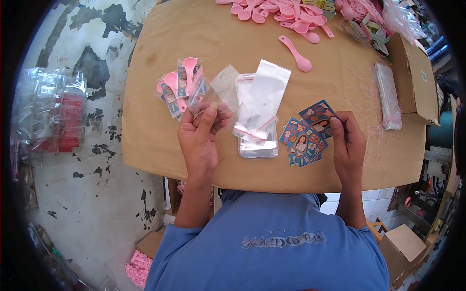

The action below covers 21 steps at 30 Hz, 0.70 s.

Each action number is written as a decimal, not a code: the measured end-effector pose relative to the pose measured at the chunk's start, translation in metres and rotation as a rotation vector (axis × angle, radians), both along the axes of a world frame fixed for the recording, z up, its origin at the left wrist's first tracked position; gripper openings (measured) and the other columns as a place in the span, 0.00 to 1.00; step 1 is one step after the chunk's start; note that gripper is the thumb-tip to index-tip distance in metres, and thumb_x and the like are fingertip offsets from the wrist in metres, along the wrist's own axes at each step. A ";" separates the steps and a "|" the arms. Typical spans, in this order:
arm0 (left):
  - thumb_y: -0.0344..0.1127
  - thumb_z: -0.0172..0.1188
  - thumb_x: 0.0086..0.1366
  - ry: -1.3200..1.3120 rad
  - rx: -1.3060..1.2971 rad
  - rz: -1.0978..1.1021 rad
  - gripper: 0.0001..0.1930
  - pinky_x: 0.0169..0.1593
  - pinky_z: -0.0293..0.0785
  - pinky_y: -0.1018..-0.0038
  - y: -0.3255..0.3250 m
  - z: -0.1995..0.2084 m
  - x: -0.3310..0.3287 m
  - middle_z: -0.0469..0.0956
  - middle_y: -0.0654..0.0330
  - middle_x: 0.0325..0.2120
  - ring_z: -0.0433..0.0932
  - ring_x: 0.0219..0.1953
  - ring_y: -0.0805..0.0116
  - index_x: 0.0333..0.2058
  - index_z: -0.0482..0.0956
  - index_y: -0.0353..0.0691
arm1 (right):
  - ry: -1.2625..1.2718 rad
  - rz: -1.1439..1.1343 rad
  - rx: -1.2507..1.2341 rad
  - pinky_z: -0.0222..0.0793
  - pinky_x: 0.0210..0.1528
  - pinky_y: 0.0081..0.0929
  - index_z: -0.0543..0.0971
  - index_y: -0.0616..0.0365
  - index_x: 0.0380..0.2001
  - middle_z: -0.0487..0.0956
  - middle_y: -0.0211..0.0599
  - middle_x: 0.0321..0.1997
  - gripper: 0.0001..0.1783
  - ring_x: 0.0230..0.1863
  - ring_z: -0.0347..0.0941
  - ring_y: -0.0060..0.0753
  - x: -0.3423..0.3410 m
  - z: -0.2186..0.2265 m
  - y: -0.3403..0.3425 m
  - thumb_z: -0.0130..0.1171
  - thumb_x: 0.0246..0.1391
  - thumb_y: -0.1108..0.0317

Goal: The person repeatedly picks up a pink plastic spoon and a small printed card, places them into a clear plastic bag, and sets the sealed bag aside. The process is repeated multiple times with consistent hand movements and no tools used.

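My left hand (200,143) pinches a clear plastic bag (199,92) between thumb and fingers, raised over the table's left part. Just beyond it lie several packed pink spoons (172,81) in clear bags with blue printed cards. A stack of clear bags (257,150) lies between my hands, its upper bags askew. At the right, my right hand (350,145) grips a blue printed card (318,115) by its right edge. Beneath that card, more such cards (300,144) are fanned out on the brown-covered table (242,177).
A loose pink spoon (297,56) lies beyond the bags, before a heap of pink spoons (257,10) at the far edge. To the right are a bundle of clear bags (387,97) and a cardboard box (414,77). Clear packages (51,109) sit off the table's left side.
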<state>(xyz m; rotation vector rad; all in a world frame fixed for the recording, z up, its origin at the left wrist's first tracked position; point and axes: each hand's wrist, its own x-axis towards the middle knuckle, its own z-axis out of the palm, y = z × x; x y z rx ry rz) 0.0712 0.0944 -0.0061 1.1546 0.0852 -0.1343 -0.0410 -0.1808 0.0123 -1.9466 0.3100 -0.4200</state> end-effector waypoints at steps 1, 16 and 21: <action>0.29 0.63 0.71 0.009 -0.034 0.011 0.09 0.44 0.85 0.73 -0.005 0.004 -0.001 0.85 0.49 0.43 0.87 0.39 0.64 0.47 0.78 0.38 | -0.058 0.024 0.113 0.69 0.31 0.20 0.80 0.65 0.43 0.82 0.32 0.31 0.10 0.29 0.74 0.18 0.002 0.000 0.005 0.59 0.69 0.68; 0.30 0.65 0.70 0.097 -0.237 -0.078 0.12 0.50 0.85 0.66 -0.052 0.008 -0.013 0.85 0.53 0.42 0.86 0.47 0.61 0.50 0.79 0.37 | 0.034 0.138 0.508 0.66 0.30 0.13 0.79 0.64 0.44 0.80 0.25 0.33 0.09 0.30 0.72 0.10 0.019 -0.004 0.049 0.61 0.68 0.68; 0.29 0.65 0.69 0.101 -0.297 -0.102 0.11 0.51 0.84 0.67 -0.049 0.011 -0.020 0.85 0.52 0.44 0.85 0.48 0.63 0.48 0.80 0.36 | -0.171 0.113 0.439 0.71 0.34 0.13 0.78 0.66 0.44 0.80 0.28 0.35 0.10 0.33 0.74 0.12 0.025 -0.014 0.048 0.61 0.68 0.69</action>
